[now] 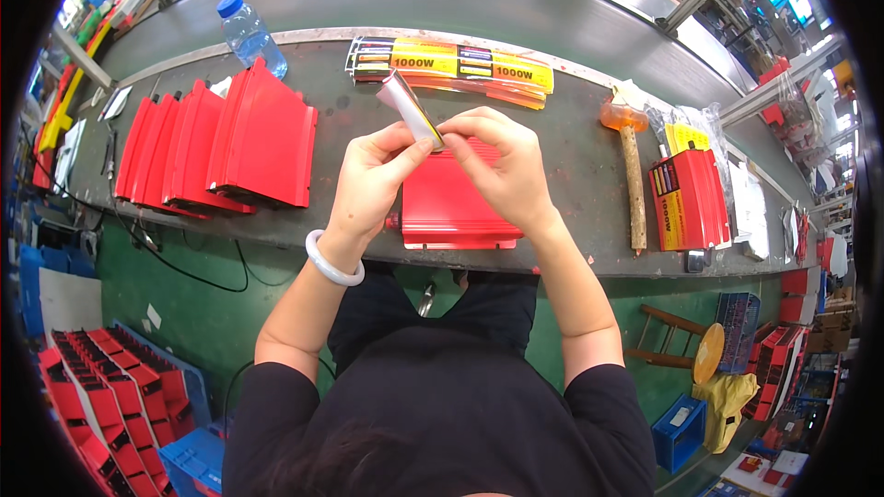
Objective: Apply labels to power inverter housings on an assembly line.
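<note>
A curled sticker label (405, 110), showing its pale back and a strip of yellow and black, is pinched between the fingertips of both my hands. My left hand (373, 173) has a white bangle at the wrist and grips the label's lower end. My right hand (505, 166) pinches the edge of the same label with thumb and fingers. Beneath both hands a red ribbed metal case (456, 212) lies flat on the bench, partly hidden by the right hand. Just beyond them is a stack of yellow printed labels (460, 66).
Several red cases (262, 133) stand in a row at left, near a water bottle (250, 35). To the right lie a wooden-handled mallet (632, 175) and a labelled red case (686, 198). A stool (707, 354) and blue crate (680, 431) are on the floor.
</note>
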Motion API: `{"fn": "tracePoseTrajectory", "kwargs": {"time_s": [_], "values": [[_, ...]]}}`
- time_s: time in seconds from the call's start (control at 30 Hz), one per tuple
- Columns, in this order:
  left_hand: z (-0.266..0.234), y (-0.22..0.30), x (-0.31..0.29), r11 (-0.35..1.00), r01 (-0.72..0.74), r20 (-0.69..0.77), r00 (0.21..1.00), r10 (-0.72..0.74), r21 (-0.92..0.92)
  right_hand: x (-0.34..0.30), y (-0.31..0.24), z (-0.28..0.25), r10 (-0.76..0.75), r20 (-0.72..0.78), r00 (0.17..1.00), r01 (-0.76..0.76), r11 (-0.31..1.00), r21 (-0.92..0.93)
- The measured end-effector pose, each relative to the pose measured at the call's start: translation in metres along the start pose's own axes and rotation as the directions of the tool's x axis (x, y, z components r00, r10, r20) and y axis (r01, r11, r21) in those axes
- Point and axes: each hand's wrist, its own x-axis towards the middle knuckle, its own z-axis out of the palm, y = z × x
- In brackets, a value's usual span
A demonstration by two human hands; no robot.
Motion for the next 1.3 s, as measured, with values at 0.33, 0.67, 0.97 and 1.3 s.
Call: {"fn": "tracePoseTrajectory", "kwargs": {"time_s": [0.33,0.67,0.97,1.3], "values": [[-0.003,0.006,0.016,0.997,-0.078,0.110,0.991,0.074,0.029,0.004,0.021,0.002,0.064,-0.096,0.993,-0.056,0.995,0.087],[-0.047,0.004,0.010,0.959,-0.176,-0.321,0.942,0.099,-0.222,-0.021,0.082,-0.076,0.549,0.026,0.835,-0.186,0.238,0.953],[-0.163,0.105,-0.214,0.894,0.205,-0.434,0.901,-0.012,0.399,-0.062,0.021,-0.131,0.728,-0.229,0.646,-0.157,0.421,0.893],[-0.304,-0.152,-0.168,0.848,-0.060,-0.757,0.486,-0.436,-0.527,-0.067,0.031,-0.145,0.438,0.081,0.895,-0.241,0.324,0.915]]}}
